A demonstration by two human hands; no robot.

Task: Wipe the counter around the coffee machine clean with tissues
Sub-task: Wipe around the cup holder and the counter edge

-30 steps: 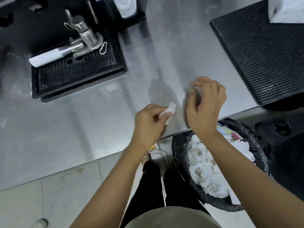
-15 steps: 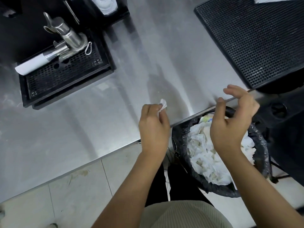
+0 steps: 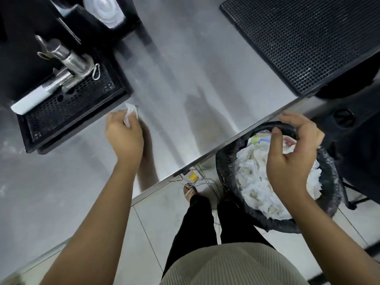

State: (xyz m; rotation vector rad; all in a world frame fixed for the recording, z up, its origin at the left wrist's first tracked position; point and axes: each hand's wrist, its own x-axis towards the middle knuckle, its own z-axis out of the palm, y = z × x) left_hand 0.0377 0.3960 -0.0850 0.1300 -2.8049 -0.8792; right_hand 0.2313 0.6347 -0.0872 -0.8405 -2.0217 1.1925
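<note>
My left hand [image 3: 123, 134] grips a small crumpled white tissue [image 3: 130, 112] just above the steel counter [image 3: 185, 79], right by the front right corner of the coffee machine's black drip tray [image 3: 70, 118]. A steel portafilter [image 3: 70, 66] with a white handle lies on that tray. My right hand [image 3: 292, 153] hovers over the bin [image 3: 226, 171] off the counter's edge, fingers loosely curled and holding nothing.
The black-lined bin is heaped with used white tissues [image 3: 259, 182]. A large black mesh mat [image 3: 304, 38] covers the counter's far right. A clear lid [image 3: 104, 9] sits on a black holder at the back. Loose wires [image 3: 197, 177] hang under the counter edge.
My left hand carried the tissue left and forward, from the counter's front edge to the drip tray corner. My right hand stayed over the bin.
</note>
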